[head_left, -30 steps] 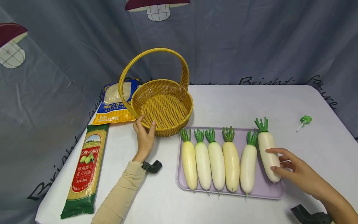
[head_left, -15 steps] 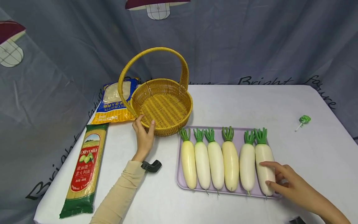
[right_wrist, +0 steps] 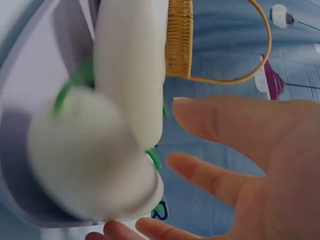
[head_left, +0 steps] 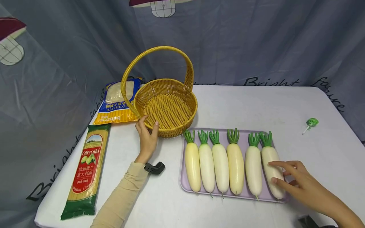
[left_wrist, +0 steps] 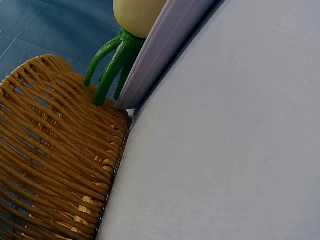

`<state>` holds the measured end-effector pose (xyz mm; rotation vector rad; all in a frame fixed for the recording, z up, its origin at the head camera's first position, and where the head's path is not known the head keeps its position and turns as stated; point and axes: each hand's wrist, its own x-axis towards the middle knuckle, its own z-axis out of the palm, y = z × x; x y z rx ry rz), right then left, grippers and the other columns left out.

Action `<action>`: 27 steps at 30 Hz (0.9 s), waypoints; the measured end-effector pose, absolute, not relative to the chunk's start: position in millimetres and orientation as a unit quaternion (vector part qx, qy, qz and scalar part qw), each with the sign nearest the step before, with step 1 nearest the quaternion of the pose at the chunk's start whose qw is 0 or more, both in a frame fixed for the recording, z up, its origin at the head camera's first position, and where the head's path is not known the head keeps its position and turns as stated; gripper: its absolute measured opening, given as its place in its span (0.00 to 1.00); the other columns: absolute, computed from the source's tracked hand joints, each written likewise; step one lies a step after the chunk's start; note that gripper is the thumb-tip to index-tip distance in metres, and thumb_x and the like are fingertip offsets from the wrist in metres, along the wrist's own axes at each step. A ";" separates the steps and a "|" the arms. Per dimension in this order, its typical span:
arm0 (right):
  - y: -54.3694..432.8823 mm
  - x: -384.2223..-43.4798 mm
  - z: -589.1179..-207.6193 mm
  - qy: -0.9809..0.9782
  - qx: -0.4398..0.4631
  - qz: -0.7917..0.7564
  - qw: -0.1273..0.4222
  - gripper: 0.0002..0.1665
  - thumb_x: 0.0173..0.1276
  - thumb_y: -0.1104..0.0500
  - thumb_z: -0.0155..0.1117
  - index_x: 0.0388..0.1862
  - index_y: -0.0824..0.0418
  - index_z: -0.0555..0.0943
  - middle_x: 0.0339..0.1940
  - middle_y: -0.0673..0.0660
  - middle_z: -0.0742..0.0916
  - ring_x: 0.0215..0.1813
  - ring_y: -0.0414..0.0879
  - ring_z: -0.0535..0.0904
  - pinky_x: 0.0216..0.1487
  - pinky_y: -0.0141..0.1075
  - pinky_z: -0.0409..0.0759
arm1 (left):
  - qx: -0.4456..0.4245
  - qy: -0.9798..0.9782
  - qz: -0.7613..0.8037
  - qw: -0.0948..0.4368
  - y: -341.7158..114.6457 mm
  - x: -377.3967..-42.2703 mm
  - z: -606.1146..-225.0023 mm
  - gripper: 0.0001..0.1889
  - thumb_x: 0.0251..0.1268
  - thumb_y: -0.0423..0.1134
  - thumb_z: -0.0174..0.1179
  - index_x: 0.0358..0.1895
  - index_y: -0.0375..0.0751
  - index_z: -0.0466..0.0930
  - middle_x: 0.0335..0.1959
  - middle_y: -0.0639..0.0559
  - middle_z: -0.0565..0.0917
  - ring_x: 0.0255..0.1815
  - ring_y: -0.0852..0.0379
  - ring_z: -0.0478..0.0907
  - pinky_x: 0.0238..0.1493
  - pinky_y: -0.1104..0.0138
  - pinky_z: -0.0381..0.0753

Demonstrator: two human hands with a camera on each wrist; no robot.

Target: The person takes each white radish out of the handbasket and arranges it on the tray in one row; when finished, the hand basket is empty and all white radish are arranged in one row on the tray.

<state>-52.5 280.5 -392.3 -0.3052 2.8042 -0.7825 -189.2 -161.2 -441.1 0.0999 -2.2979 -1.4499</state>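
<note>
The outermost radish lies at the right end of a row of six on the tray, leaves pointing toward the basket, flank touching its neighbour. The right hand rests its spread, fairly straight fingers on that radish without closing around it. To grip it well, thumb and fingers should wrap the thick middle from the free outer side, since the inner side is crowded by the next radish. The left hand holds the basket's near rim, thumb curled over the edge, which looks enough to steady it on the surface. Pasta packets lie well apart, at the left.
</note>
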 end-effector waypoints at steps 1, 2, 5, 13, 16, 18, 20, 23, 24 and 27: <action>281.4 -53.4 -391.0 0.954 -0.100 -0.264 0.103 0.29 0.62 0.50 0.60 0.62 0.51 0.66 0.52 0.65 0.66 0.43 0.40 0.71 0.28 0.27 0.70 | 0.035 -0.826 -0.522 0.209 -160.9 -189.3 -441.0 0.27 0.65 0.52 0.47 0.62 0.44 0.53 0.61 0.39 0.53 0.64 0.39 0.57 0.64 0.50 0.57; 282.4 -54.2 -390.0 0.956 -0.095 -0.261 0.098 0.30 0.62 0.50 0.60 0.62 0.52 0.66 0.52 0.65 0.66 0.44 0.40 0.70 0.29 0.27 0.71 | 0.035 -0.826 -0.522 0.209 -160.4 -189.2 -440.9 0.27 0.65 0.52 0.47 0.62 0.44 0.53 0.61 0.39 0.53 0.64 0.39 0.57 0.64 0.49 0.57; 284.7 -56.4 -387.4 0.956 -0.087 -0.263 0.094 0.31 0.62 0.50 0.60 0.63 0.53 0.65 0.53 0.64 0.67 0.46 0.32 0.67 0.30 0.27 0.71 | 0.035 -0.828 -0.520 0.204 -159.3 -188.4 -439.4 0.28 0.65 0.52 0.48 0.63 0.43 0.53 0.61 0.39 0.52 0.64 0.39 0.57 0.65 0.49 0.57; 282.7 -66.8 -377.3 0.960 -0.101 -0.256 0.051 0.30 0.61 0.51 0.62 0.61 0.55 0.67 0.53 0.61 0.72 0.43 0.33 0.70 0.31 0.28 0.72 | 0.048 -0.921 -0.373 0.104 -168.8 -178.7 -411.9 0.38 0.63 0.65 0.39 0.68 0.41 0.49 0.62 0.33 0.57 0.59 0.36 0.63 0.58 0.46 0.63; 278.6 -72.5 -367.8 0.960 -0.104 -0.259 0.038 0.29 0.61 0.52 0.62 0.60 0.56 0.67 0.52 0.62 0.73 0.44 0.42 0.72 0.31 0.27 0.72 | 0.023 -0.965 -0.261 0.010 -174.2 -170.6 -384.5 0.44 0.62 0.68 0.34 0.70 0.36 0.45 0.63 0.29 0.59 0.59 0.33 0.64 0.56 0.44 0.64; 274.2 -79.3 -362.3 0.954 -0.113 -0.279 0.000 0.27 0.60 0.55 0.62 0.59 0.57 0.69 0.51 0.60 0.74 0.44 0.37 0.73 0.33 0.23 0.71 | -0.008 -0.980 -0.199 -0.010 -173.7 -165.7 -362.0 0.42 0.63 0.66 0.36 0.69 0.34 0.49 0.60 0.29 0.66 0.56 0.34 0.69 0.52 0.45 0.68; 267.5 -89.9 -355.9 0.939 -0.131 -0.314 -0.046 0.24 0.61 0.60 0.62 0.57 0.59 0.72 0.50 0.55 0.76 0.45 0.32 0.73 0.37 0.18 0.70 | -0.033 -0.984 -0.172 0.026 -168.8 -162.0 -339.5 0.39 0.64 0.62 0.42 0.66 0.33 0.56 0.56 0.31 0.73 0.51 0.35 0.74 0.48 0.46 0.71; 255.3 -114.3 -348.6 0.908 -0.167 -0.362 -0.129 0.20 0.60 0.67 0.60 0.53 0.61 0.75 0.48 0.42 0.78 0.46 0.22 0.70 0.43 0.11 0.66 | -0.060 -0.972 -0.182 0.137 -155.8 -156.4 -306.1 0.31 0.62 0.57 0.49 0.60 0.37 0.67 0.48 0.38 0.80 0.42 0.40 0.79 0.41 0.50 0.74; 251.1 -123.7 -345.9 0.899 -0.177 -0.370 -0.153 0.18 0.61 0.68 0.59 0.52 0.63 0.75 0.46 0.39 0.77 0.47 0.22 0.70 0.45 0.11 0.65 | -0.072 -0.961 -0.200 0.177 -149.7 -155.4 -296.1 0.29 0.62 0.56 0.51 0.58 0.38 0.69 0.46 0.40 0.81 0.41 0.42 0.79 0.41 0.51 0.74; 237.7 -158.0 -338.0 0.882 -0.186 -0.373 -0.219 0.16 0.62 0.67 0.57 0.50 0.65 0.76 0.45 0.44 0.80 0.46 0.23 0.70 0.46 0.13 0.65 | -0.131 -0.926 -0.247 0.254 -126.9 -153.9 -266.0 0.24 0.62 0.55 0.51 0.53 0.41 0.74 0.44 0.46 0.82 0.43 0.49 0.79 0.43 0.55 0.74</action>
